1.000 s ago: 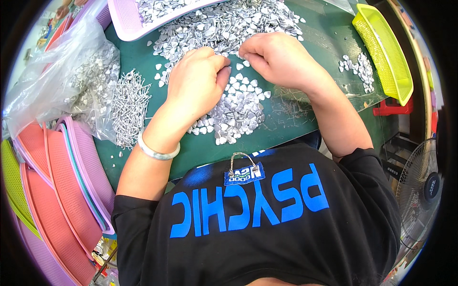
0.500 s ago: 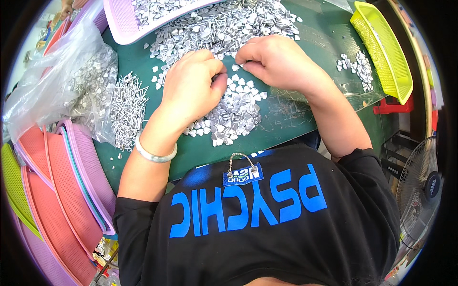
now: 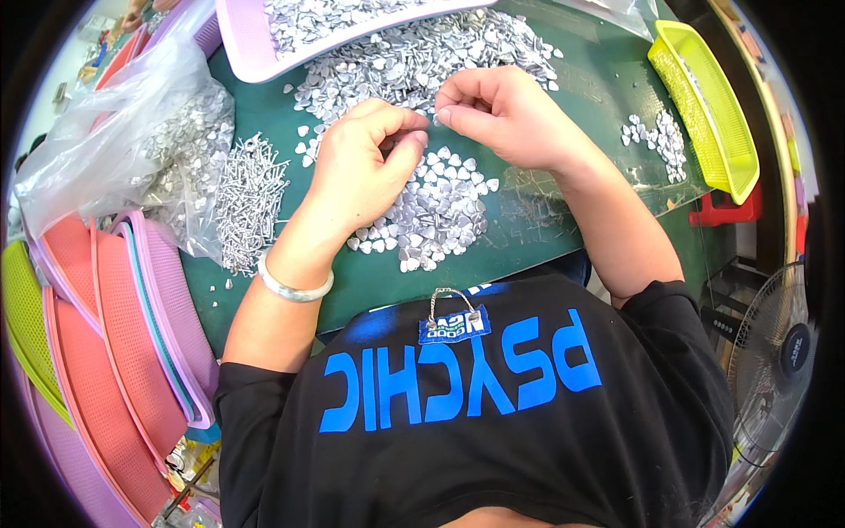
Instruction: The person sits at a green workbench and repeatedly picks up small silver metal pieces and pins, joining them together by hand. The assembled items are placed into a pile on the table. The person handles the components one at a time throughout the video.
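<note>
Both my hands hover over a green table, fingertips facing each other a small gap apart. My left hand (image 3: pixel 365 163) has its thumb and forefinger pinched; whatever lies between them is too small to make out. Thumb and fingers of my right hand (image 3: pixel 503 119) also press together, with a tiny pale bit at their tips that I cannot name for sure. Beneath and between the hands spreads a small pile of silver heart-shaped pieces (image 3: pixel 440 211). A larger heap of the same silver hearts (image 3: pixel 396 75) lies just beyond my fingers.
A lilac basket (image 3: pixel 246 44) of hearts stands at the back. Left are a heap of silver pin-like parts (image 3: pixel 251 202), a clear plastic bag (image 3: pixel 189 145) of pieces and stacked colored baskets (image 3: pixel 114 326). Right are a few hearts (image 3: pixel 666 145), a lime-green basket (image 3: pixel 704 110) and a fan (image 3: pixel 779 352).
My left fingertips have moved slightly right and up, nearer the right ones. My right hand stays almost in place, its fingertips a little higher. The whole view has shifted slightly.
</note>
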`<state>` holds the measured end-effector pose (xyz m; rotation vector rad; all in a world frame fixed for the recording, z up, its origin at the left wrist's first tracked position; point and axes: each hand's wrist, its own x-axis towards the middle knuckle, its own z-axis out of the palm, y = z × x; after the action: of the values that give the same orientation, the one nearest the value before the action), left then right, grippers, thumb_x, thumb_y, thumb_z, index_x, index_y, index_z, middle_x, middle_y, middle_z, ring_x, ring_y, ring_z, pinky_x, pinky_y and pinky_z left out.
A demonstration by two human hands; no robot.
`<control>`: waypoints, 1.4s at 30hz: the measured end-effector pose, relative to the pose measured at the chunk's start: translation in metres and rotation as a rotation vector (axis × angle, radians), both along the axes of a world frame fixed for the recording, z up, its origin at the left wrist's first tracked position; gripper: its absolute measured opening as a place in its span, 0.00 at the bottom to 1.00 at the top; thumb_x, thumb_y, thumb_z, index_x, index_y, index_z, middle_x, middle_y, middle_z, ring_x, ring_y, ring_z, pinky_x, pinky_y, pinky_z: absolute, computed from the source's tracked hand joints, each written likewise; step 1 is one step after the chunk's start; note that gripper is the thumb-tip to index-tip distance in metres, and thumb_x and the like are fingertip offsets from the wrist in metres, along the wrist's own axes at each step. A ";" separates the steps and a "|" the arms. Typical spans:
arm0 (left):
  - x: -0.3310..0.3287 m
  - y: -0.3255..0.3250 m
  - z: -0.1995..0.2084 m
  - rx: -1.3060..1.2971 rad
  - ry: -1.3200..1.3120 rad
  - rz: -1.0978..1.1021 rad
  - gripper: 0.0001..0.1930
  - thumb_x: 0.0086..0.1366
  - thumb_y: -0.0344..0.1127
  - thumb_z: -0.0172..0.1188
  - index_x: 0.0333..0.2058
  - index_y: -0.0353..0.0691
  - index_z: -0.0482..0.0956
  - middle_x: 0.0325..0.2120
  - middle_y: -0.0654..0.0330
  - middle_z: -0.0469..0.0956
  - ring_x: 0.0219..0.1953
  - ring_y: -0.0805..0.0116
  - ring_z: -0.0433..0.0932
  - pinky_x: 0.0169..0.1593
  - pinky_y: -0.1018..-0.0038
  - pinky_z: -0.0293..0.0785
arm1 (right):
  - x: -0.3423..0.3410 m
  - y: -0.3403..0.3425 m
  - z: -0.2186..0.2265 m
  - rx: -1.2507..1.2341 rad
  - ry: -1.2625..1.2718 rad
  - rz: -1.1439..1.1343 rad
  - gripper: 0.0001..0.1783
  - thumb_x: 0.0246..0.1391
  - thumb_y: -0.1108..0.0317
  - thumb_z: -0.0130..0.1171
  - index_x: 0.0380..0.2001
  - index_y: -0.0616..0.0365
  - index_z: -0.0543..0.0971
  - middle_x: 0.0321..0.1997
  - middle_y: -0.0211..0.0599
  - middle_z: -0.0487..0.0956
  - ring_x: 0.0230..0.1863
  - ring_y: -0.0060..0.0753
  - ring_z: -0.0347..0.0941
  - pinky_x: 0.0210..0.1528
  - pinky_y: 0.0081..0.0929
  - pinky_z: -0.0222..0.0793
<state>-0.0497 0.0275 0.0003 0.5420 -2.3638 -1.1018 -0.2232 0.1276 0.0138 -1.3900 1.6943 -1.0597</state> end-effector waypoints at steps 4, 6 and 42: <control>-0.002 0.001 -0.005 0.281 0.114 -0.013 0.06 0.56 0.30 0.64 0.32 0.36 0.81 0.25 0.65 0.74 0.24 0.79 0.70 0.30 0.81 0.69 | 0.005 0.000 0.006 0.041 -0.277 -0.036 0.07 0.54 0.70 0.58 0.32 0.63 0.79 0.29 0.22 0.76 0.31 0.11 0.67 0.34 0.13 0.63; -0.003 0.002 -0.009 0.428 0.171 -0.017 0.04 0.58 0.29 0.63 0.32 0.36 0.81 0.25 0.67 0.75 0.25 0.82 0.69 0.30 0.83 0.67 | 0.007 0.000 0.005 0.025 -0.348 -0.061 0.07 0.54 0.69 0.58 0.33 0.63 0.79 0.28 0.22 0.76 0.31 0.11 0.67 0.34 0.13 0.63; -0.002 0.003 -0.006 0.598 0.312 -0.009 0.07 0.61 0.27 0.61 0.38 0.35 0.82 0.29 0.66 0.75 0.29 0.82 0.70 0.32 0.83 0.66 | 0.017 -0.001 0.000 -0.882 0.880 -0.023 0.10 0.38 0.75 0.64 0.28 0.58 0.78 0.26 0.32 0.74 0.25 0.34 0.73 0.26 0.29 0.68</control>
<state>-0.0520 0.0304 -0.0054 0.5072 -1.7574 -1.7647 -0.2067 0.1268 0.0141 -2.7025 1.8650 -1.4056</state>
